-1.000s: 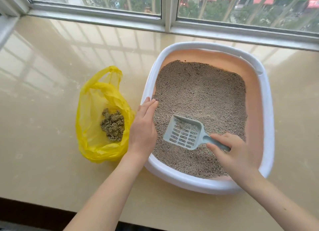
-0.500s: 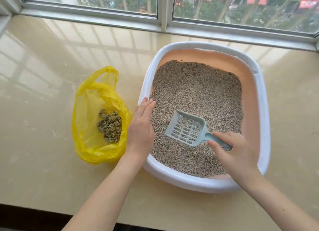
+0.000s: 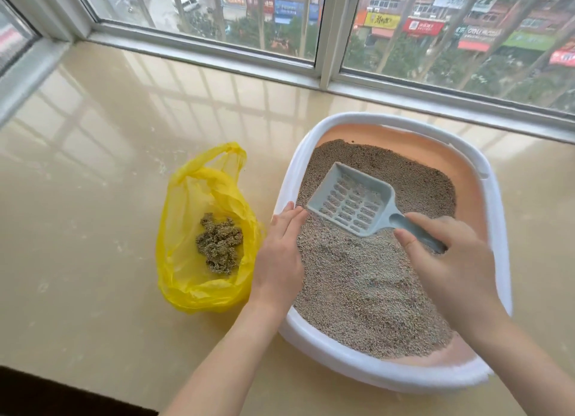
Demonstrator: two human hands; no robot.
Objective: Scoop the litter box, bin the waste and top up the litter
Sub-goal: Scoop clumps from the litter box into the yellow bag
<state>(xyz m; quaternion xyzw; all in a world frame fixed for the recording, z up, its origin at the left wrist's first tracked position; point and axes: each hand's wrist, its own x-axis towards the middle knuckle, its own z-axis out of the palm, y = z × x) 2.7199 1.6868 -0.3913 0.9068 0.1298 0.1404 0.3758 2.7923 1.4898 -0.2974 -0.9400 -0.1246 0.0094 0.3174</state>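
Left hand (image 3: pixel 280 254) flat, fingers together on litter box (image 3: pixel 494 247) left rim; right hand (image 3: pixel 451 260) clamps scoop (image 3: pixel 351 204) handle, slotted head far-left of fingers.

At right in the frame, the litter box (image 3: pixel 494 216) has a white rim and peach-pink inner walls, filled with grey-beige speckled litter (image 3: pixel 367 285). The scoop (image 3: pixel 351 202) is pale blue-grey with a grid of slots. Left of centre, the translucent yellow bag (image 3: pixel 189 260) holds olive-brown clumps (image 3: pixel 219 247). The sill (image 3: pixel 93 167) is glossy cream-beige; the window frame (image 3: pixel 329 42) at top is silver-grey.
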